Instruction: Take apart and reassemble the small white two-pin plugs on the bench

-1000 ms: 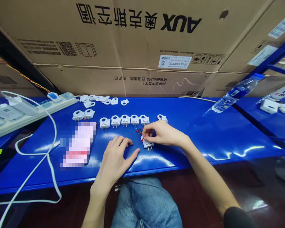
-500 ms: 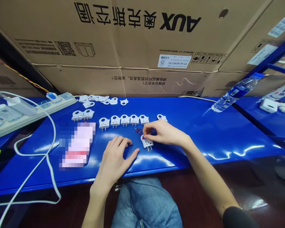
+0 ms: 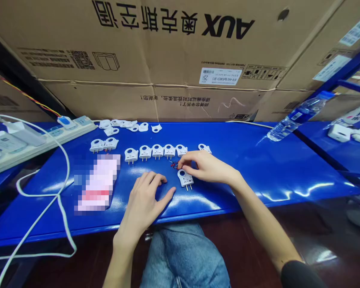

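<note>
My left hand (image 3: 146,198) rests palm down on the blue tabletop, fingers slightly curled and thumb apart, holding nothing. My right hand (image 3: 202,165) is bent with thumb and fingertips drawn together, just above a white plug housing (image 3: 185,176) with a round hole and metal prongs toward me. Whatever sits between those fingertips is hidden. Beside them lies a small pile of red and dark parts (image 3: 174,164), perhaps small wired components. Several similar white plugs (image 3: 157,151) stand in a row behind, with one more white piece (image 3: 204,148) to the right.
Two white plugs (image 3: 104,145) and loose white covers (image 3: 124,124) lie at the back left. A blurred pink item (image 3: 99,182) is left of my hand. A power strip (image 3: 57,136) and white cable (image 3: 64,168) lie far left. A water bottle (image 3: 300,116) leans right, near a cardboard box (image 3: 174,52).
My right fingertips have shifted slightly away from the plug's round hole, toward the red parts. The hole now shows dark and uncovered. My left hand stays where it was.
</note>
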Tool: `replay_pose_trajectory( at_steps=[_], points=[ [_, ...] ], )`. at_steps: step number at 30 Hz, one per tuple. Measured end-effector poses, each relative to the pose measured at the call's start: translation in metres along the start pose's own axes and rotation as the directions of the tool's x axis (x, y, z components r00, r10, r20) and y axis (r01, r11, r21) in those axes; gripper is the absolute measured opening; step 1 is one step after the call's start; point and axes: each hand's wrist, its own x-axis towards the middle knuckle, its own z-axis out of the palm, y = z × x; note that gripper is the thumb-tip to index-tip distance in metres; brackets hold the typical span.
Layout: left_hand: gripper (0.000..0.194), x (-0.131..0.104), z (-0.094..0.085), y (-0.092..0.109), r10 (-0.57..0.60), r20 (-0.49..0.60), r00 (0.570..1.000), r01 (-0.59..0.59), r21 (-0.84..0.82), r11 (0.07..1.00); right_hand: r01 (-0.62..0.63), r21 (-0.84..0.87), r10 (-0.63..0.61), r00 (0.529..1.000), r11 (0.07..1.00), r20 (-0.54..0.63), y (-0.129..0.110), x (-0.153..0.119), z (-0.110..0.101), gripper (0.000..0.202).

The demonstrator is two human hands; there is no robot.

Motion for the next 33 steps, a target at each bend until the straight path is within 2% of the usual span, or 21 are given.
replay_pose_trajectory(
  at_steps=[3, 9, 18, 22, 27, 33],
  points=[
    [0.025, -0.0002, 0.0001, -0.0002, 0.004, 0.002, 1.0, -0.004, 0.008, 1.0, -0.005, 0.027, 0.005, 1.0, 1.0, -0.004, 0.0018, 0.0002, 0.0003, 0.025],
    [0.024, -0.0003, 0.0007, 0.0001, 0.01, -0.009, 1.0, -0.01, 0.013, 1.0, -0.006, 0.031, 0.006, 1.0, 0.999, -0.026, 0.0033, 0.0001, 0.0008, 0.025],
    [0.022, -0.0002, 0.0007, 0.0001, 0.022, -0.007, 1.0, -0.022, 0.016, 1.0, -0.016, -0.055, 0.014, 0.999, 0.998, -0.045, 0.004, 0.0015, 0.0029, 0.023],
    [0.021, -0.0004, 0.0008, 0.0007, 0.016, -0.01, 1.0, -0.016, 0.015, 1.0, -0.046, -0.144, 0.035, 0.996, 0.989, -0.08, 0.0029, 0.0025, 0.0036, 0.022],
    [0.022, -0.0008, 0.001, 0.0008, 0.012, -0.008, 1.0, -0.012, 0.016, 1.0, -0.013, -0.198, -0.01, 0.993, 0.98, -0.118, 0.0015, 0.0026, 0.0046, 0.019],
    [0.023, 0.0001, 0.0003, 0.001, 0.01, -0.014, 1.0, -0.01, 0.012, 1.0, 0.013, -0.152, -0.03, 0.993, 0.988, -0.114, 0.0036, 0.0017, 0.0056, 0.015]
  ],
)
